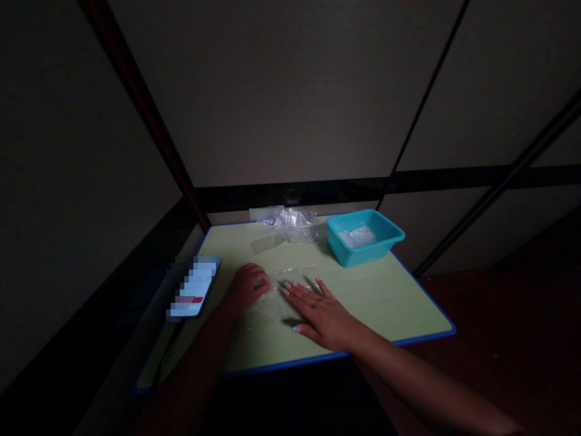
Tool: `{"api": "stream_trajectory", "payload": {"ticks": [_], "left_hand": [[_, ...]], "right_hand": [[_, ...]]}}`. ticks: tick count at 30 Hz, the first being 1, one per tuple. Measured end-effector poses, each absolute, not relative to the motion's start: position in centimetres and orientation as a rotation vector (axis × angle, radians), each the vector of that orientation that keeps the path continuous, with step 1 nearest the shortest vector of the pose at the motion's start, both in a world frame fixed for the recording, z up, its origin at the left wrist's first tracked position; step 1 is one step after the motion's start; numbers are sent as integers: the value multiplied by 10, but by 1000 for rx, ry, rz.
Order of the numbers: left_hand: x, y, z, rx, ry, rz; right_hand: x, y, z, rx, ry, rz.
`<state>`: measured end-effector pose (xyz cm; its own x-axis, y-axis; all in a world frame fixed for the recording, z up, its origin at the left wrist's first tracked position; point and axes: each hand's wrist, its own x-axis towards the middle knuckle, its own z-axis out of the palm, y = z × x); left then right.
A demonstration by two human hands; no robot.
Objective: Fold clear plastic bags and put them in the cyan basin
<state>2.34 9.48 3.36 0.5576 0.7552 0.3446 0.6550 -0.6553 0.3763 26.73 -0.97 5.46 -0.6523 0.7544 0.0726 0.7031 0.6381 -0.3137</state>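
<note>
A clear, thin plastic bag (265,315) lies spread on the table in front of me, hard to make out against the pale top. At its left side, my left hand (246,290) is closed, thumb and curled fingers meeting on the plastic. My right hand (322,316) rests flat over the bag's right part, fingers stretched and slightly apart. Farther back is a loose heap of crumpled clear plastic bags (293,223). A turquoise basin (349,257) stands to the right of the heap, with folded clear plastic (358,236) on its bottom.
The small table (394,309) has a pale yellow-green top and a blue edge. At its left side lies a phone (197,284) with a lit, partly blurred screen. Panelled walls (290,109) rise close behind and left. Dark reddish floor (499,345) shows at the right.
</note>
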Motion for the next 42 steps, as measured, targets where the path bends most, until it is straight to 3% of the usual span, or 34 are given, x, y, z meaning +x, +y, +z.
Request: {"api": "stream_trajectory", "payload": {"ticks": [9, 42], "left_hand": [[11, 98, 34, 2611, 1452, 749], [14, 93, 34, 2317, 1426, 673]], "right_hand": [[234, 69, 50, -1237, -2751, 383], [233, 60, 36, -889, -2805, 330]]}}
